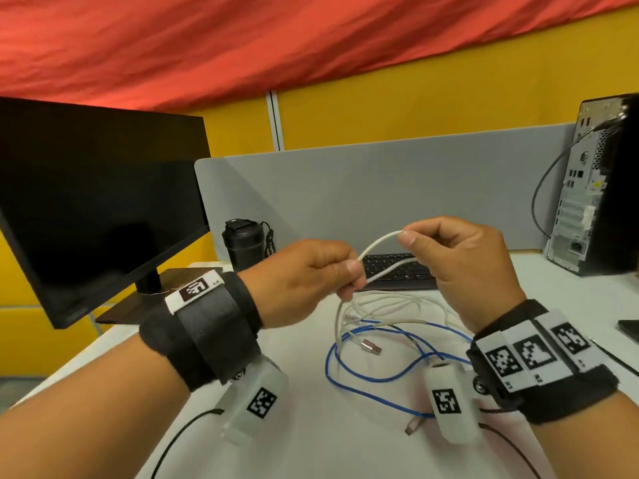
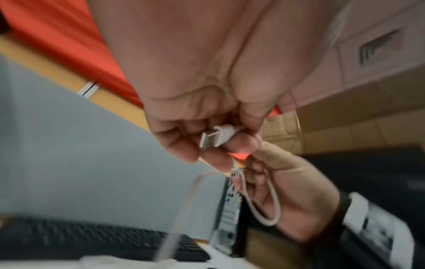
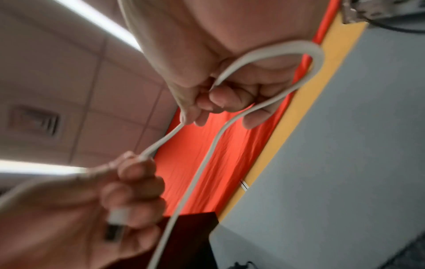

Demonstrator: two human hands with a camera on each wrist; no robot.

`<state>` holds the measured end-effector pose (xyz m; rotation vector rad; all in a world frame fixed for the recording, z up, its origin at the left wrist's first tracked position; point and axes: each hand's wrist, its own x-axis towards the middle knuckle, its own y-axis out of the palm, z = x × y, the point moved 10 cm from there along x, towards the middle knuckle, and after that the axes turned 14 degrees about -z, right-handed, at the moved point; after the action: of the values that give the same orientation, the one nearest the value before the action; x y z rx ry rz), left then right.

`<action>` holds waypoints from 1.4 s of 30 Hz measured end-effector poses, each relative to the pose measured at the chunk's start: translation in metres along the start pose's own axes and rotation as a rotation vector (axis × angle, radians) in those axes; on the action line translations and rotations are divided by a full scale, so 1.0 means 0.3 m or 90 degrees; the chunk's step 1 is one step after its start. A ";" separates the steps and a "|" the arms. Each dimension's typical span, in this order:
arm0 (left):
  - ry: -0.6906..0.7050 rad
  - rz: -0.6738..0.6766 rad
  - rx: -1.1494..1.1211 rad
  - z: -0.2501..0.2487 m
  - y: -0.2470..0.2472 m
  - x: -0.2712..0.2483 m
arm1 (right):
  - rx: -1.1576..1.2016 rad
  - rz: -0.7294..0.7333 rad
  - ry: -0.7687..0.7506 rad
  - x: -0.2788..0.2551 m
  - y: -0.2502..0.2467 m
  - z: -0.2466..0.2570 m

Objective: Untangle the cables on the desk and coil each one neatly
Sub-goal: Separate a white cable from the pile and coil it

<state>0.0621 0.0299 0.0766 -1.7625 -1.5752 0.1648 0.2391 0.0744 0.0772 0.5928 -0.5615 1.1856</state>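
Both hands hold one white cable (image 1: 380, 243) above the desk. My left hand (image 1: 318, 271) grips its end, and the white USB plug (image 2: 214, 136) shows between the curled fingers. My right hand (image 1: 460, 257) pinches the same cable a short way along, where it bends into a loop (image 3: 306, 60). The rest of the white cable (image 1: 383, 305) hangs down to a tangle on the white desk (image 1: 311, 444). A blue cable (image 1: 363, 375) lies looped through that tangle, and a metal USB plug (image 1: 371, 348) rests among the strands.
A black monitor (image 1: 96, 209) stands at the left, a black tumbler (image 1: 243, 243) and a black keyboard (image 1: 397, 271) behind the hands. A computer tower (image 1: 587, 188) stands at the right by the grey partition (image 1: 380, 188). Another plug (image 1: 413, 425) lies near the desk's front.
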 end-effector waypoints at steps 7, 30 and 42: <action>-0.176 0.016 -0.811 0.008 0.071 0.007 | -0.270 0.210 -0.098 -0.088 0.133 -0.030; 0.072 -0.202 0.012 0.163 0.046 0.044 | -0.238 0.235 -0.277 -0.138 0.198 0.085; -0.026 -0.220 -0.276 0.210 -0.065 0.025 | -0.275 0.350 -0.214 0.093 0.395 0.179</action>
<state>0.0136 0.0636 0.0464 -1.7678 -2.0291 -0.3341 0.1287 0.0874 0.1502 0.2666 -1.2900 1.4247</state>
